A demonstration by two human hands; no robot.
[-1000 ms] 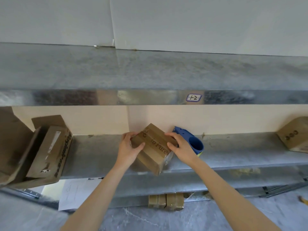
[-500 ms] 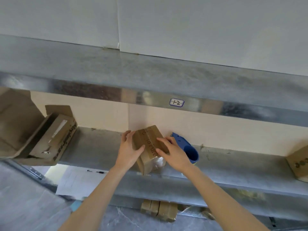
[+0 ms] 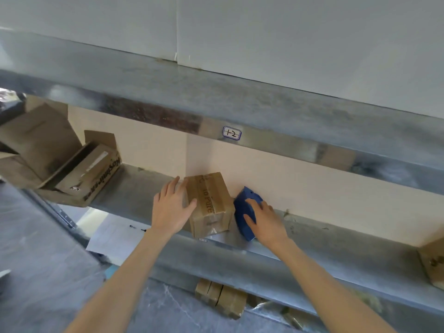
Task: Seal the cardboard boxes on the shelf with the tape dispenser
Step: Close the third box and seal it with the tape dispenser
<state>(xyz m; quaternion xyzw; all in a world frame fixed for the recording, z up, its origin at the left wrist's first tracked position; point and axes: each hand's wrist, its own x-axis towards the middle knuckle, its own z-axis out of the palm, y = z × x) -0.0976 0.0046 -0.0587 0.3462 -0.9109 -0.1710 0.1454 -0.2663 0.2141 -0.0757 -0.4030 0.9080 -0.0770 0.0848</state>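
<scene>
A small box [image 3: 209,200] of plain brown cardboard stands in the middle of the frame on a shelf [image 3: 141,186] of dull grey, mottled sheet metal, its back edge close to the smooth beige panel [image 3: 312,188] behind. Its flaps lie flat, a glossy strip of clear tape runs over the top and down the near face, and dark print runs lengthwise under the tape. The left hand [image 3: 171,210] lies flat against the box's left side with the fingers straight and slightly spread; the thumb reaches across the near top corner, and nothing is clasped. Just to the right of the box, touching or nearly touching it, sits the tape dispenser [image 3: 242,212], a blue plastic shell with a rounded back and a flat side. The right hand [image 3: 267,222] grips it, fingers curved over its top and thumb pressed on its near face. At the left of the frame an open box [image 3: 92,173] leans tilted on the same shelf, flaps standing up, with black lettering along one side. Above, the shiny front edge of the upper shelf [image 3: 156,114] carries a small white rounded label [image 3: 231,133] with handwriting. Another cardboard box [image 3: 432,265] shows partly at the lower right edge, and a few flat taped packs [image 3: 221,298] lie below the shelf at bottom centre.
</scene>
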